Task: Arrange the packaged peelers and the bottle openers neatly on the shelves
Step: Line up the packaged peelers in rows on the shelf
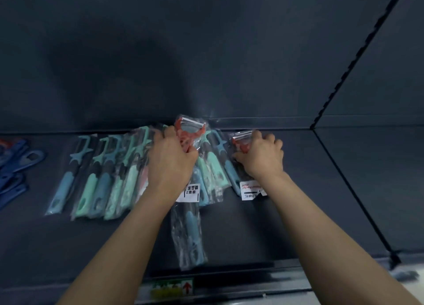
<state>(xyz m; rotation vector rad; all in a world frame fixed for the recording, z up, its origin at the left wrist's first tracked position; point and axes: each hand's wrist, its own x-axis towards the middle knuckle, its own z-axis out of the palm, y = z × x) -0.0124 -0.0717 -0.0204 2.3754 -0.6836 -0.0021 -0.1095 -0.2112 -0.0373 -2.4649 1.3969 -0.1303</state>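
My left hand (171,157) grips a red packaged peeler (189,130), its blade end pointing toward the back panel. My right hand (261,154) is closed on a second red packaged peeler (241,141) lying on the dark shelf (309,190), its white label (251,191) toward me. A row of teal and blue packaged peelers (101,178) lies side by side left of my hands, and more (215,167) lie between them. One blue packaged peeler (190,233) lies apart, closer to the front edge. Blue bottle openers (16,167) are piled at far left.
The dark back panel (206,52) rises behind the goods. A slotted upright (358,52) and a divider line mark the right end of the shelf. A price rail with a yellow-green tag (171,289) runs along the front edge.
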